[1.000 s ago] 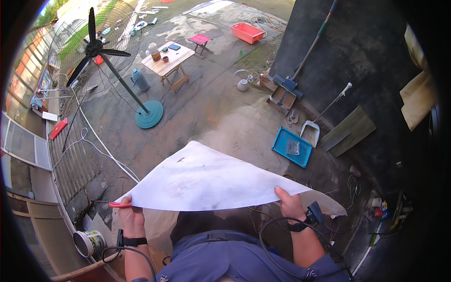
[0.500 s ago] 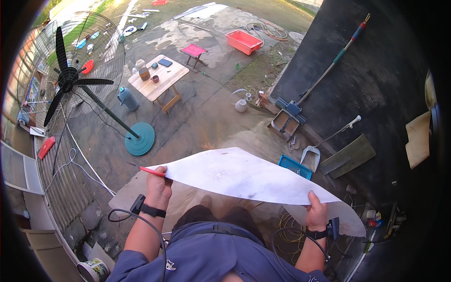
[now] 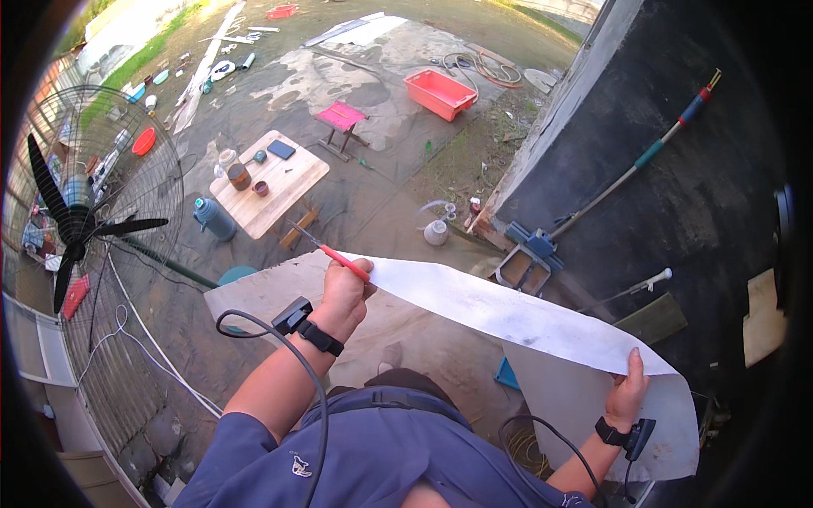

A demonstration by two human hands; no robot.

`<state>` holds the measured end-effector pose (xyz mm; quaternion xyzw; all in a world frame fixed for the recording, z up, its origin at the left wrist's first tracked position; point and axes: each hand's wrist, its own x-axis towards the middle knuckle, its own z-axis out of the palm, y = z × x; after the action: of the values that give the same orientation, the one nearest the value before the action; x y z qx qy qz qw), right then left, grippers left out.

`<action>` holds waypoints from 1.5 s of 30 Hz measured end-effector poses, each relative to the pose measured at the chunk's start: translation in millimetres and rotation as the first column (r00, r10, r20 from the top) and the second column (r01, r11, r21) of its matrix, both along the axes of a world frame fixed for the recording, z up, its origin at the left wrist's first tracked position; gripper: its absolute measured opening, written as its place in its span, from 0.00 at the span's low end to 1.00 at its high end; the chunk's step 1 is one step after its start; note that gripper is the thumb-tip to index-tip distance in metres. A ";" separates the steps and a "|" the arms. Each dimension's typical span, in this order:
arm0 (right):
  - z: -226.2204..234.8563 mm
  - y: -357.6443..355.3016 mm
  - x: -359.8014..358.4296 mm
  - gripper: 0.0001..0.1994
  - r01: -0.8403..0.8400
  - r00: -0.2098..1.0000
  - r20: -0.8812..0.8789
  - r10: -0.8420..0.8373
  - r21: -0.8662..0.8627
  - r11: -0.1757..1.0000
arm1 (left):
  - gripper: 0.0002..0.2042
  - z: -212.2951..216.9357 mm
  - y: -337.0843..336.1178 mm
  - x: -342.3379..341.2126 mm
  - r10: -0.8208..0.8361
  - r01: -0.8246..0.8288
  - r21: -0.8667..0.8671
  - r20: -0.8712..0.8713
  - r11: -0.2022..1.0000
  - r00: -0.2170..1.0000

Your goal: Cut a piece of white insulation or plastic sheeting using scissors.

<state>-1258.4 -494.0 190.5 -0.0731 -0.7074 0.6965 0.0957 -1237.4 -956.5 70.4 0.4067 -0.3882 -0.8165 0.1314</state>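
Note:
A large white sheet (image 3: pixel 500 309), smudged with grey, is stretched between my hands and curls over at its right end. My left hand (image 3: pixel 343 288) is closed around a red-handled tool (image 3: pixel 345 262) with a narrow, pointed metal blade and also grips the sheet's left corner. The tool's exact kind does not show clearly. My right hand (image 3: pixel 627 391) pinches the sheet's near edge, thumb on top and fingers partly hidden. Below my left wrist a dull grey-beige sheet (image 3: pixel 262 289) spreads out; I cannot tell whether it belongs to the same piece.
A standing fan (image 3: pixel 76 229) is at the left. Farther off are a wooden table (image 3: pixel 292 182) with cups and jars, a blue flask (image 3: pixel 213 218), a pink stool (image 3: pixel 340 117) and a red tub (image 3: pixel 440 93). A long-handled mop (image 3: pixel 622 173) leans against the dark right wall.
Both hands have moved right with the sheet, the left also upward and the right slightly down. The red-handled tool has tilted more steeply. The whole view has shifted too.

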 end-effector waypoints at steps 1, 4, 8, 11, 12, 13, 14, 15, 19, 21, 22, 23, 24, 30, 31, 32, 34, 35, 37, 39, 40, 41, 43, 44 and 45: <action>-2.4 -9.3 -20.2 0.18 0.051 0.997 -0.054 -0.052 -0.019 0.999 | 0.09 1.7 -4.9 -23.6 -0.054 0.054 -0.018 -0.007 0.998 0.999; -7.9 -18.3 -84.7 0.19 0.041 0.998 -0.041 -0.040 0.009 0.999 | 0.07 -5.2 -30.7 -96.3 -0.097 0.095 -0.060 -0.032 0.994 0.995; -8.1 -60.9 -165.8 0.22 0.183 0.979 -0.092 -0.181 0.012 0.983 | 0.07 1.6 -58.5 -189.0 -0.148 0.144 -0.090 -0.048 0.985 0.988; -12.1 -90.0 -224.6 0.23 0.247 0.964 -0.113 -0.242 0.035 0.968 | 0.06 -6.3 -96.6 -259.3 -0.195 0.185 -0.095 -0.112 0.978 0.974; -15.1 -95.8 -243.0 0.24 0.261 0.957 -0.146 -0.249 0.068 0.963 | 0.06 -9.6 -108.4 -283.1 -0.207 0.196 -0.107 -0.110 0.975 0.972; -13.4 -108.2 -259.4 0.24 0.283 0.947 -0.189 -0.261 0.106 0.953 | 0.06 -12.4 -117.9 -309.4 -0.225 0.212 -0.113 -0.117 0.971 0.967; -12.5 -124.2 -273.9 0.24 0.318 0.934 -0.190 -0.303 0.051 0.947 | 0.06 -13.2 -124.9 -333.0 -0.239 0.227 -0.105 -0.115 0.968 0.964; -15.7 -136.5 -292.7 0.24 0.322 0.932 -0.195 -0.306 0.053 0.945 | 0.06 -15.1 -132.7 -357.0 -0.242 0.230 -0.103 -0.121 0.968 0.963; -22.1 -172.9 -357.9 0.25 0.430 0.884 -0.213 -0.416 0.022 0.903 | 0.11 -26.7 -172.3 -450.0 -0.276 0.269 -0.073 -0.117 0.960 0.954; -16.2 -191.9 -388.2 0.25 0.433 0.891 -0.182 -0.417 0.059 0.899 | 0.11 -27.7 -190.0 -492.7 -0.310 0.305 -0.061 -0.110 0.950 0.944; -11.1 -202.1 -405.4 0.25 0.442 0.886 -0.183 -0.425 0.059 0.895 | 0.11 -25.8 -195.8 -517.2 -0.319 0.314 -0.060 -0.112 0.948 0.941; -5.5 -212.7 -421.5 0.24 0.440 0.888 -0.170 -0.427 0.044 0.897 | 0.10 -22.9 -200.1 -541.7 -0.309 0.305 -0.055 -0.135 0.951 0.941; -3.7 -224.6 -438.7 0.23 0.436 0.891 -0.154 -0.427 0.030 0.900 | 0.10 -25.0 -205.5 -565.3 -0.298 0.294 -0.050 -0.155 0.955 0.942; -12.3 -278.7 -561.2 0.24 0.476 0.865 -0.205 -0.459 0.039 0.879 | 0.08 -32.3 -254.0 -704.5 -0.325 0.325 -0.032 -0.174 0.945 0.930; -13.6 -287.4 -579.9 0.24 0.471 0.866 -0.205 -0.455 0.031 0.882 | 0.08 -31.1 -261.0 -726.8 -0.321 0.319 -0.040 -0.175 0.947 0.931; -14.0 -296.3 -596.2 0.25 0.448 0.883 -0.184 -0.432 0.054 0.892 | 0.08 -31.1 -266.5 -748.7 -0.286 0.283 -0.037 -0.168 0.958 0.944; -14.1 -315.8 -629.7 0.26 0.472 0.875 -0.169 -0.454 0.084 0.878 | 0.08 -31.0 -277.2 -785.7 -0.246 0.244 -0.030 -0.157 0.969 0.957; -17.3 -324.4 -646.8 0.26 0.468 0.877 -0.168 -0.450 0.084 0.880 | 0.08 -32.0 -286.6 -804.1 -0.251 0.252 -0.012 -0.163 0.968 0.954; -24.6 -341.3 -679.1 0.27 0.500 0.865 -0.123 -0.487 0.112 0.859 | 0.09 -30.4 -305.2 -844.8 -0.250 0.254 0.000 -0.174 0.967 0.953; -25.6 -354.2 -708.8 0.26 0.434 0.901 -0.079 -0.427 0.147 0.889 | 0.09 -30.4 -320.6 -882.8 -0.227 0.234 0.016 -0.192 0.972 0.955; -30.8 -359.7 -725.6 0.27 0.476 0.880 -0.105 -0.464 0.179 0.861 | 0.09 -30.4 -329.2 -901.6 -0.222 0.229 0.015 -0.188 0.973 0.957; -36.5 -364.3 -742.4 0.28 0.516 0.857 -0.132 -0.499 0.210 0.830 | 0.10 -29.1 -338.4 -921.0 -0.227 0.235 0.010 -0.211 0.972 0.951; -45.4 -365.2 -777.9 0.28 0.508 0.860 -0.168 -0.483 0.188 0.840 | 0.11 -27.2 -359.2 -955.6 -0.232 0.241 0.009 -0.233 0.971 0.945; -45.8 -371.6 -795.9 0.28 0.499 0.863 -0.187 -0.469 0.171 0.849 | 0.11 -23.4 -370.4 -972.1 -0.242 0.250 -0.002 -0.259 0.968 0.935; -44.8 -379.1 -816.6 0.28 0.486 0.867 -0.210 -0.452 0.152 0.861 | 0.11 -21.2 -382.8 -989.8 -0.248 0.255 -0.013 -0.289 0.967 0.925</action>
<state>-2075.0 -873.2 145.7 -0.1749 -0.7238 0.5810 0.3285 -2227.2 -1339.3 49.2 0.2321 -0.4037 -0.8817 0.0757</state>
